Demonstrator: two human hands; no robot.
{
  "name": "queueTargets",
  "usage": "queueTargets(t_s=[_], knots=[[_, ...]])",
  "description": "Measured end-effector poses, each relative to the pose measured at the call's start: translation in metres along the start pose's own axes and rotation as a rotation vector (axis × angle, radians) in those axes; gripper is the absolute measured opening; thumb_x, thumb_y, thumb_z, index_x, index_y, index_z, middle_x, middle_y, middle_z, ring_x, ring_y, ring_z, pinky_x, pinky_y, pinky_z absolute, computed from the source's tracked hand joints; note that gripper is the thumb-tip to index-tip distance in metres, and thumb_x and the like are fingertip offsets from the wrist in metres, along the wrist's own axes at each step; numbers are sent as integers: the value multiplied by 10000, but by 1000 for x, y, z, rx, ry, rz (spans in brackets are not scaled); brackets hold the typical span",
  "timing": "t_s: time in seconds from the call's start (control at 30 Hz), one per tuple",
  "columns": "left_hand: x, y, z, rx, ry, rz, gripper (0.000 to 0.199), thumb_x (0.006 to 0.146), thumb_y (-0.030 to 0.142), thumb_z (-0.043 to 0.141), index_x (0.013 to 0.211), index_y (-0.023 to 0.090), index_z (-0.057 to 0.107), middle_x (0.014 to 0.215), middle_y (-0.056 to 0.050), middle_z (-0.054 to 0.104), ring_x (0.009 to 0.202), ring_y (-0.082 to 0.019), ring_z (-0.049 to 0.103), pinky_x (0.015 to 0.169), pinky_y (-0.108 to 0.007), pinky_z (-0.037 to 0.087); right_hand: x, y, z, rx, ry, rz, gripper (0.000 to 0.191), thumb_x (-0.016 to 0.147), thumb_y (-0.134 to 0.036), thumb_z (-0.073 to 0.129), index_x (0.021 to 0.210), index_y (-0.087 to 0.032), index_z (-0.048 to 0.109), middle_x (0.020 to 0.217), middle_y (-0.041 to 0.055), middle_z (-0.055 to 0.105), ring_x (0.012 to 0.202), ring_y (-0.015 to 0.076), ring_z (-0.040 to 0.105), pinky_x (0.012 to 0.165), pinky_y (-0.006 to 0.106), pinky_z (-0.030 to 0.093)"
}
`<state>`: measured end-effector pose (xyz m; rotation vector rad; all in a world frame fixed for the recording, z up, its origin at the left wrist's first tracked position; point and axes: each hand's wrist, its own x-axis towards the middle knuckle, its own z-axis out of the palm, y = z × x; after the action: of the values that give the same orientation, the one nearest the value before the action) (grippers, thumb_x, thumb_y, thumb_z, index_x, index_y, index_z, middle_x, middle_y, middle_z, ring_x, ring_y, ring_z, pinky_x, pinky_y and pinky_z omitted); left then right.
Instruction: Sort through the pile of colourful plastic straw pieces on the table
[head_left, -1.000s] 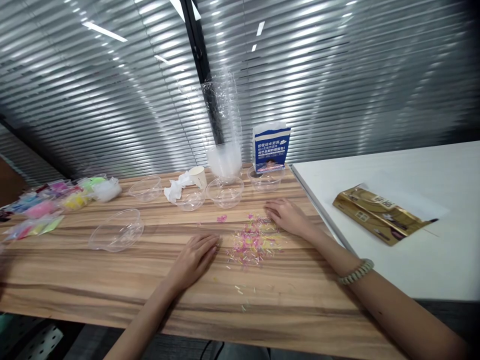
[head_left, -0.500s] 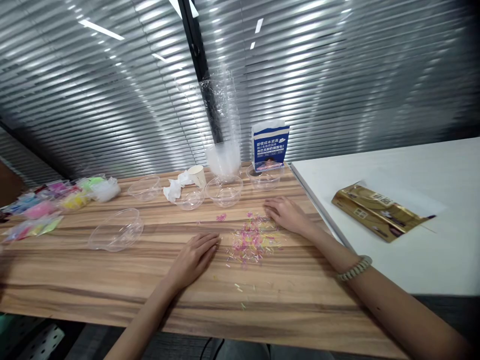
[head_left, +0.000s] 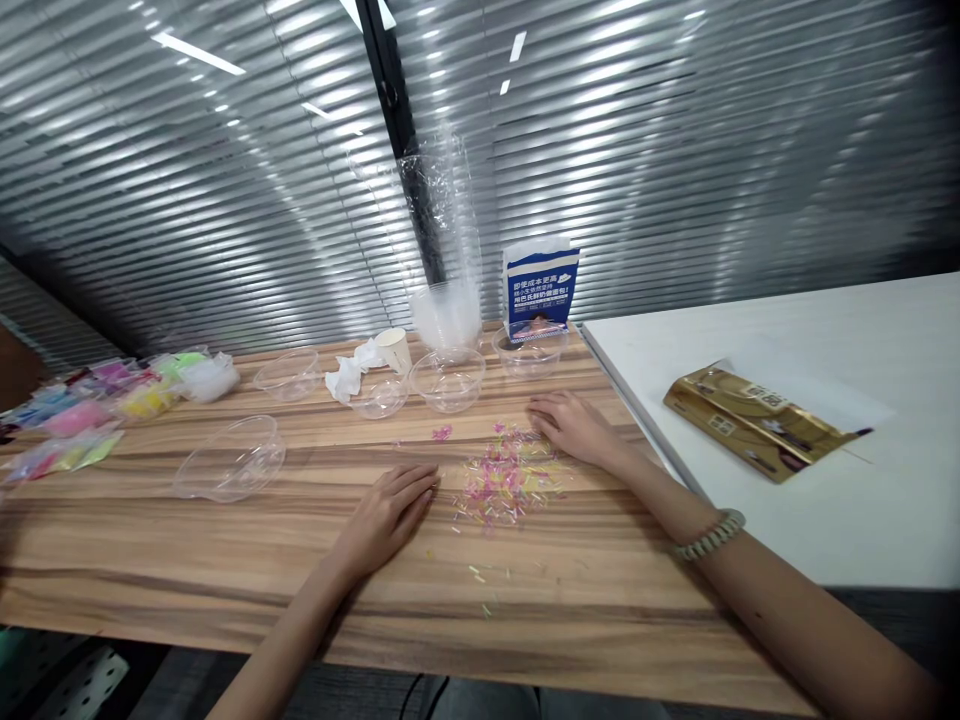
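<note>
My left hand (head_left: 390,515) lies palm down on the wooden table (head_left: 225,570), fingers stretched out, left of a scattered pile of small pink and yellow pieces (head_left: 506,478). On the pile's upper right edge rests my right hand (head_left: 570,425), also flat with its fingers out and nothing held in it. A smaller pink cluster (head_left: 442,433) sits above the pile, and a few yellow-green bits (head_left: 478,575) lie nearer the front edge. Behind the hands stand clear plastic bowls (head_left: 448,385), one of them (head_left: 529,355) in front of a blue package.
Colourful bags (head_left: 79,418) are heaped at the far left, with a clear bowl (head_left: 232,465) nearby. A paper cup (head_left: 395,350), crumpled tissue (head_left: 345,380), stacked tubs (head_left: 448,318) and the blue package (head_left: 541,285) stand along the back. A gold wrapper (head_left: 765,420) lies on the white table (head_left: 862,530).
</note>
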<state>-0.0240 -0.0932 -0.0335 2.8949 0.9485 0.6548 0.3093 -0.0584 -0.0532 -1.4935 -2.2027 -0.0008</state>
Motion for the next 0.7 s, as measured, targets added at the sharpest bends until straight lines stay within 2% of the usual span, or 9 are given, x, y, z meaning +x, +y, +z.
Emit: queueTargets(t_s=[0.7], knots=[[-1,0,0,-1,3,-7,297,948,218,434,1206,197,579,1224,-85,613,1122,-209,575,983,-397,470,0,-2,-3,18,-18,11,257,904,-191,479,1061,-168,682,1121,52,669,1071,229,563,955,337,393]])
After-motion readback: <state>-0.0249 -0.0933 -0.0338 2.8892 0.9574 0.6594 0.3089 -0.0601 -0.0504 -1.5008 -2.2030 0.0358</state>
